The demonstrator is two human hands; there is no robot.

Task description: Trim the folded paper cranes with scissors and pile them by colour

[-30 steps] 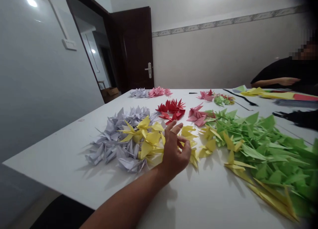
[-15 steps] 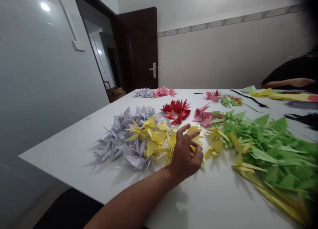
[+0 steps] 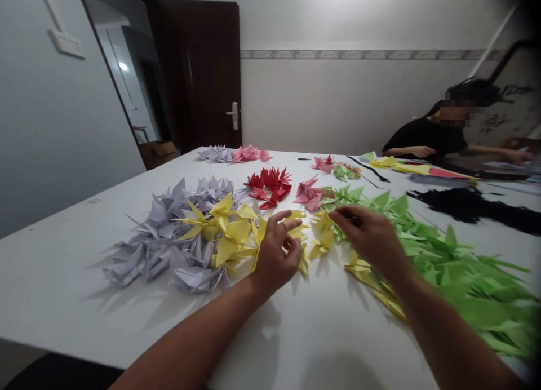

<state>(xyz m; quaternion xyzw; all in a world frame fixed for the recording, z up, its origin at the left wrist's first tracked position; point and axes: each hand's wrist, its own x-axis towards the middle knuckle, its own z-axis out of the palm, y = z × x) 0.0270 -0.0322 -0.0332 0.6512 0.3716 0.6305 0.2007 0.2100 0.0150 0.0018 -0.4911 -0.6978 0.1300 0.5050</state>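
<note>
Landmark: the yellow paper flowers (image 3: 230, 235), a loose heap near the middle of the white tabletop (image 3: 63, 266).

My left hand (image 3: 276, 253): resting at the right edge of the yellow heap, fingers loosely curled and part-spread, fingertips touching the folded yellow points. I cannot tell whether any piece is actually pinched.

My right hand (image 3: 369, 235): just right of the yellow heap, over its scattered right-hand pieces where they meet the green paper pieces (image 3: 456, 266). Fingers drawn together toward the left; blurred, so whether it has hold of anything I cannot tell.

Grey paper flowers (image 3: 169, 232): left of the yellow heap, touching and partly under it.

Red paper flowers (image 3: 270, 184): just behind the yellow heap.

Pink paper flowers (image 3: 308, 193): behind and to the right of the yellow heap, beside the red ones.

Green paper pieces: large spread to the right of the yellow heap, running to the near right edge, with long yellow strips (image 3: 376, 283) along its near side.

Black material (image 3: 460, 204): well right of and behind the yellow heap.

Another person (image 3: 426, 136): seated at the far right, well beyond the yellow heap, dark sleeve, forearms on the tabletop.
</note>
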